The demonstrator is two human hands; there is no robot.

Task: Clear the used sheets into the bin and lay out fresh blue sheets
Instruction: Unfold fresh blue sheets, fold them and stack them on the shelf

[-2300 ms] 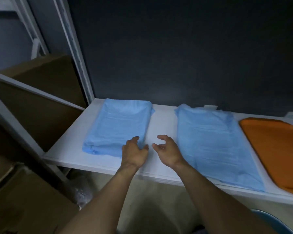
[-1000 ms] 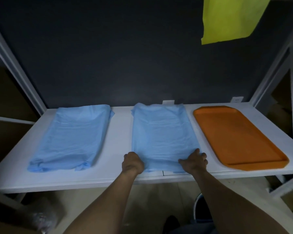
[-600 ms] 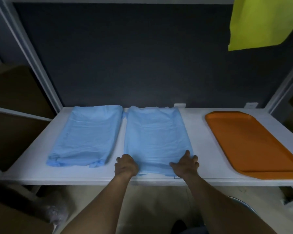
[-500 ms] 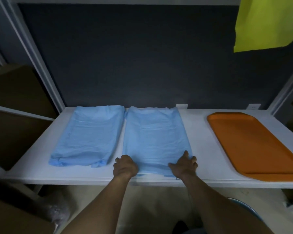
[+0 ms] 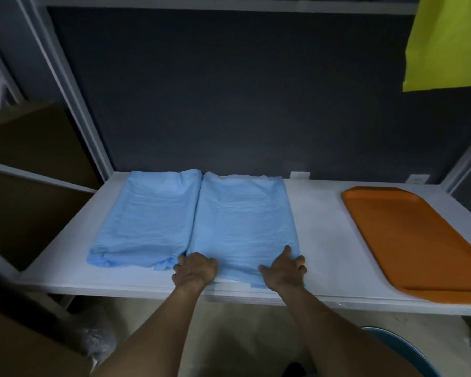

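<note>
Two folded blue sheets lie side by side on the white shelf (image 5: 324, 240), their long edges touching. The left blue sheet (image 5: 150, 221) lies free. At the near end of the right blue sheet (image 5: 242, 224), my left hand (image 5: 195, 270) grips the left corner with curled fingers. My right hand (image 5: 283, 270) holds the right corner, one finger stretched up onto the cloth. The curved blue rim of a bin (image 5: 400, 346) shows below the shelf at the lower right.
An orange tray (image 5: 408, 238) lies on the right part of the shelf. A yellow-green sheet (image 5: 446, 42) hangs at the upper right. Brown cardboard boxes (image 5: 30, 172) stand to the left, and a dark panel backs the shelf.
Both hands went from the gap between the sheets to the right sheet's near corners. They slid it left until it met the left sheet, widening the gap to the tray.
</note>
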